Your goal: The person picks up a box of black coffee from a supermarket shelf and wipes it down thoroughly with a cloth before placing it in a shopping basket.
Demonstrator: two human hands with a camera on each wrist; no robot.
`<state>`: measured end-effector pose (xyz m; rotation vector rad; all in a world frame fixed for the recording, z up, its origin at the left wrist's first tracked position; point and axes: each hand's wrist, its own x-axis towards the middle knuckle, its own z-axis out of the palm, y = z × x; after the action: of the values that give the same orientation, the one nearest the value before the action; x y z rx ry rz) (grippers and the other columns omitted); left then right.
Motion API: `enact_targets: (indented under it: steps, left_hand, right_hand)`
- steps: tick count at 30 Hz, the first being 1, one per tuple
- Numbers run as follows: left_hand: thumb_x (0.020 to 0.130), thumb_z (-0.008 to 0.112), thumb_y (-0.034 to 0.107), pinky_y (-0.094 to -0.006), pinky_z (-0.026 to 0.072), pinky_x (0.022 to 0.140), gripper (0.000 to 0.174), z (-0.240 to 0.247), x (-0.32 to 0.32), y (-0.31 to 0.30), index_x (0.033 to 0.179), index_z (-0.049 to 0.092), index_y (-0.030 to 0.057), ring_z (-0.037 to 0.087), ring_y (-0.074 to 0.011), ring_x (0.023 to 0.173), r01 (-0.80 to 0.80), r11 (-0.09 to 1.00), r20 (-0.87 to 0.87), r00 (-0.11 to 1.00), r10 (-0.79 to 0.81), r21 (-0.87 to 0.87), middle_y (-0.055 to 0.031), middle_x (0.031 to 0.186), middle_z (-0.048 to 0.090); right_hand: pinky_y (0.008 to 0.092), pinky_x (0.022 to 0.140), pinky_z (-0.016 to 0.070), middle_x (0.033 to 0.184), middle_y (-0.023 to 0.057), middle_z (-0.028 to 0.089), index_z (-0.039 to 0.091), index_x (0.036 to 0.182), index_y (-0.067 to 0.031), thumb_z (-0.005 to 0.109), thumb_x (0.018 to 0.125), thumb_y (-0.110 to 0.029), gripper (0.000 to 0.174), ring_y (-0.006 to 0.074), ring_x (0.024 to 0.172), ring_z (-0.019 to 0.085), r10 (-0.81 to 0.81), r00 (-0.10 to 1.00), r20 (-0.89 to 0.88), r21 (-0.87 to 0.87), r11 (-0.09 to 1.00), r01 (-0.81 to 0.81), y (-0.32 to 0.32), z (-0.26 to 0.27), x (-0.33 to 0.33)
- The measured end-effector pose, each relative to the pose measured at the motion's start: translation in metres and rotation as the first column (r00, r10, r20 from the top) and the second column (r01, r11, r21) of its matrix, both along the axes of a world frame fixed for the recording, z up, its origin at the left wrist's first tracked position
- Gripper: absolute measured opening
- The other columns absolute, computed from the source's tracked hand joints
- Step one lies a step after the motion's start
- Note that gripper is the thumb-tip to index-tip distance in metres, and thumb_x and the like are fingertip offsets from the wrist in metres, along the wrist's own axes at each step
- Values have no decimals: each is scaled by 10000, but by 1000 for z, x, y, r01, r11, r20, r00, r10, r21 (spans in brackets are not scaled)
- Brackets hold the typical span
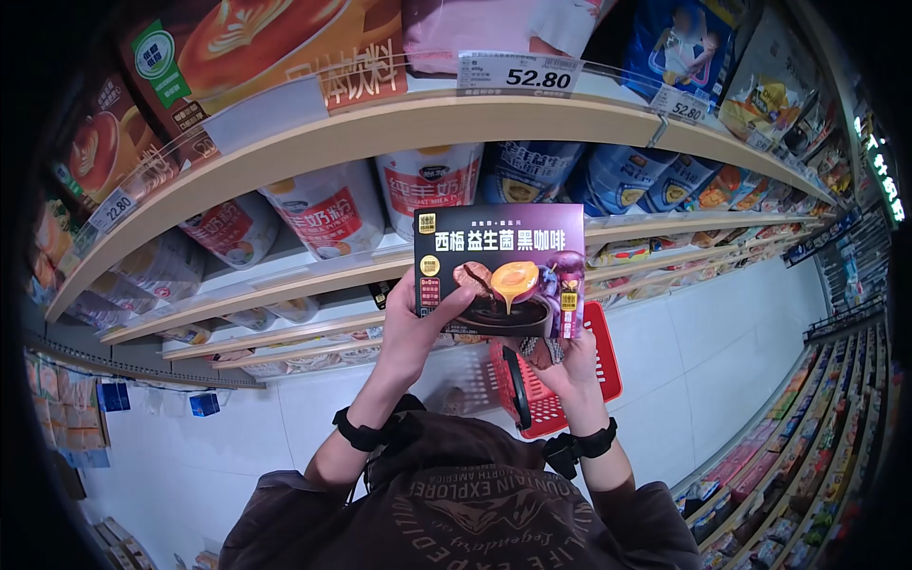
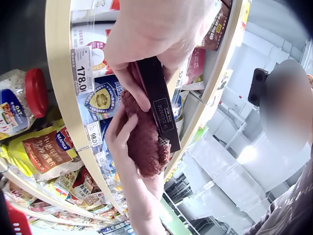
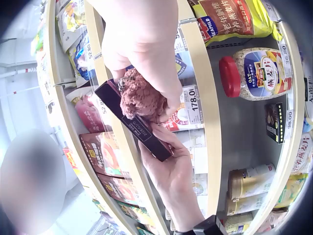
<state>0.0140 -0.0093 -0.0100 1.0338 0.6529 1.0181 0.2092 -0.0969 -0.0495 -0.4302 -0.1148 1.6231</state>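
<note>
A dark purple black-coffee box point(image 1: 499, 271) with Chinese lettering faces up in the head view. My left hand point(image 1: 410, 328) grips its left side, thumb across the front and fingers behind. My right hand point(image 1: 573, 366) is at the lower right corner of the box. In the left wrist view its fingers curl round a fuzzy reddish-brown thing point(image 2: 143, 139) with a checkered patch, held against the back of the box. The box's narrow side point(image 2: 165, 117) with a printed date also shows there. In the right wrist view, the fuzzy thing point(image 3: 142, 98) lies between both hands.
Below the right hand is a red shopping basket point(image 1: 608, 353) with a black handle. In front, a curved shelf point(image 1: 532, 119) carries boxes and bags above, with white milk-powder cans point(image 1: 323, 214) underneath. Another stocked shelf point(image 1: 788, 456) runs along the right across the tiled floor point(image 1: 703, 332).
</note>
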Motion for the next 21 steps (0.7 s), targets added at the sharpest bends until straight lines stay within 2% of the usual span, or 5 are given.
enact_targets:
  steps: [9,11,17,19,21]
  left_hand:
    - [879,708,71,-263,527,867,389,9,-9,-3,1224,540,0,643,-101,990,27,999,-52,998,-25,38,-54,1108,669]
    - [874,709,53,-252,533,854,402,10,-10,-4,1233,533,3,647,-103,989,7,996,-83,997,1,86,-54,1111,669]
    - [881,702,64,-218,578,612,404,22,-13,-8,1227,505,-2,685,-107,858,15,999,-153,988,-11,29,-66,1056,686]
    - [885,698,71,-216,574,573,405,24,-9,-12,1227,496,-5,689,-111,832,2,995,-158,987,14,98,-70,1041,689]
    - [911,657,59,-224,584,549,383,30,-8,-16,1237,472,-17,692,-120,836,5,978,-168,985,30,207,-85,1059,683]
  right_hand:
    - [371,913,554,1288,157,537,376,1414,-52,530,934,-32,504,215,1141,595,49,987,154,238,968,-85,8,-18,19]
    - [314,913,538,1286,146,533,388,1410,-21,541,919,-30,514,179,1113,600,-328,693,642,232,945,233,13,26,5]
    - [275,891,502,1235,103,560,415,1383,11,645,884,-68,556,146,1076,596,-110,963,248,382,924,7,5,24,36]
    - [284,906,494,1192,111,579,427,1361,11,667,865,-76,559,140,1053,599,-336,560,757,292,941,169,5,50,9]
    - [293,909,499,1185,123,583,435,1344,10,667,858,-62,543,146,1057,600,-321,571,756,263,947,184,6,44,11]
